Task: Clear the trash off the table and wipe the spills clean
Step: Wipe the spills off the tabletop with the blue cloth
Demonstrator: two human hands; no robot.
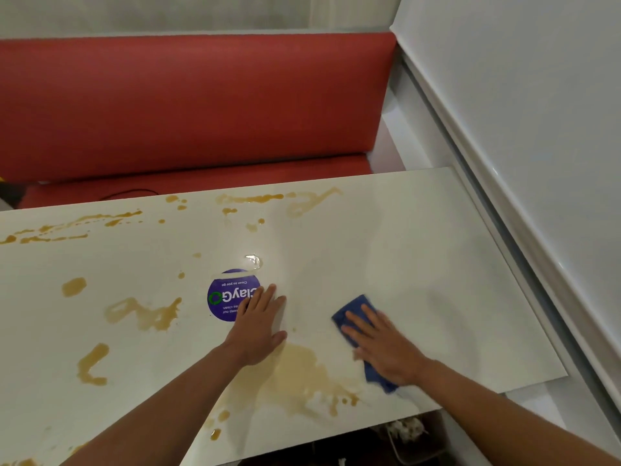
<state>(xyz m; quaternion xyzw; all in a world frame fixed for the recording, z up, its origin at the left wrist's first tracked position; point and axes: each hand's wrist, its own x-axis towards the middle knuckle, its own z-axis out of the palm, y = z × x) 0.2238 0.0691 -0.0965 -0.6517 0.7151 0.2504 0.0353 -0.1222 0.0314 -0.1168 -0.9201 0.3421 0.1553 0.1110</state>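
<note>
Stained white table (403, 230), left hand (258, 327) flat, fingers straight; right hand (383, 348) flat atop blue cloth (353, 307).

The white table (420, 237) carries many brown spills (295, 371), a round purple sticker (225, 297) near its middle, and a blue cloth (353, 311) lying flat on the right part.

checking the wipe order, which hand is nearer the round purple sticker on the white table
Left. The left hand lies flat with its fingertips overlapping the round purple sticker. The right hand presses the blue cloth well off to the sticker's right.
</note>
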